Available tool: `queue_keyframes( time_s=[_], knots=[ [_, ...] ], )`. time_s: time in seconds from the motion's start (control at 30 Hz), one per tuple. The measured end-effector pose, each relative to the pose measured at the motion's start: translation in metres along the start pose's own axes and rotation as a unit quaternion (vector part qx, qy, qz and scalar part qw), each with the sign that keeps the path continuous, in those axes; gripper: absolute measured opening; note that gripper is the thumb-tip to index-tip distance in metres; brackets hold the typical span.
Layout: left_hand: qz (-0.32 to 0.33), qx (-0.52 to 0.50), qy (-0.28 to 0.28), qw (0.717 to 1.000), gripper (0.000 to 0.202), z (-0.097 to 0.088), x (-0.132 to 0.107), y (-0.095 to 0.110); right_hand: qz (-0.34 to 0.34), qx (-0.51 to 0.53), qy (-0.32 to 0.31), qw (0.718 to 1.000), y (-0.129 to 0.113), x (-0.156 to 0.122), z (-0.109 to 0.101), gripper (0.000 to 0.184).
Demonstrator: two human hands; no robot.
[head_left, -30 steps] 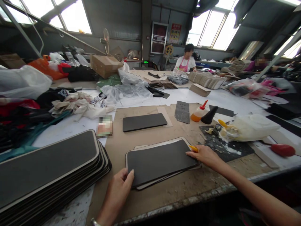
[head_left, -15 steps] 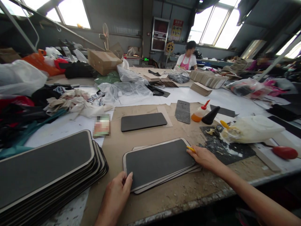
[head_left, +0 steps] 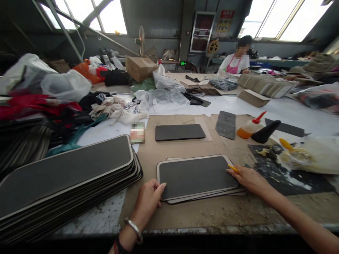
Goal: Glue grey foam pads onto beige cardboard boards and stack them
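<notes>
A small stack of dark rounded panels with pale edges [head_left: 197,176] lies on brown paper in front of me. My left hand [head_left: 148,199] rests at the stack's left end, fingers curled against the top panel's corner. My right hand [head_left: 249,178] presses on the stack's right end and grips a thin yellow tool [head_left: 233,168] whose tip pokes out toward the panel. A single dark panel [head_left: 180,132] lies farther back on the paper.
A tall pile of long dark panels [head_left: 66,180] fills the left. An orange glue bottle [head_left: 249,128], a black cone [head_left: 266,131], a glue-smeared mat [head_left: 288,176] and a plastic bag [head_left: 315,155] sit at right. Fabric scraps, bags and a box lie behind; a person in a pink apron [head_left: 237,60] works beyond.
The camera has swung left and dipped, so the stack and both hands sit further right in view. Both hands stay at the stack's ends; my left wrist with its bracelet now shows.
</notes>
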State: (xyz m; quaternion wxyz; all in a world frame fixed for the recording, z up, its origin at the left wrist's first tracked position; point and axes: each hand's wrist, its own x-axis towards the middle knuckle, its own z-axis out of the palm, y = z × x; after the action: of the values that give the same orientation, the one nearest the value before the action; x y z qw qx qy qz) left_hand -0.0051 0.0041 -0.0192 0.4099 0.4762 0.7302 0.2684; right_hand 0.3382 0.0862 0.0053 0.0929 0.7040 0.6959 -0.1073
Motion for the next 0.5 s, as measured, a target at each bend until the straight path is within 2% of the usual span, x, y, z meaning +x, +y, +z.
queue_keyframes(
  time_s=[0.2, 0.37, 0.43, 0.5],
  knots=[
    [-0.016, -0.030, -0.008, 0.999, 0.029, 0.000, 0.003, -0.002, -0.003, -0.011, -0.017, 1.000, -0.002, 0.002, -0.001, 0.031],
    [-0.015, -0.017, -0.017, 1.000, 0.030, -0.003, 0.000, 0.001, 0.015, -0.011, -0.015, 1.000, -0.009, -0.005, -0.006, 0.033],
    [0.004, 0.007, 0.007, 1.000, 0.030, -0.007, -0.004, 0.003, 0.017, -0.008, -0.016, 1.000, -0.013, -0.010, -0.010, 0.033],
    [0.038, 0.042, 0.059, 0.997, 0.029, -0.010, -0.007, 0.005, 0.024, 0.000, -0.005, 1.000, -0.015, -0.013, -0.014, 0.032]
  ],
)
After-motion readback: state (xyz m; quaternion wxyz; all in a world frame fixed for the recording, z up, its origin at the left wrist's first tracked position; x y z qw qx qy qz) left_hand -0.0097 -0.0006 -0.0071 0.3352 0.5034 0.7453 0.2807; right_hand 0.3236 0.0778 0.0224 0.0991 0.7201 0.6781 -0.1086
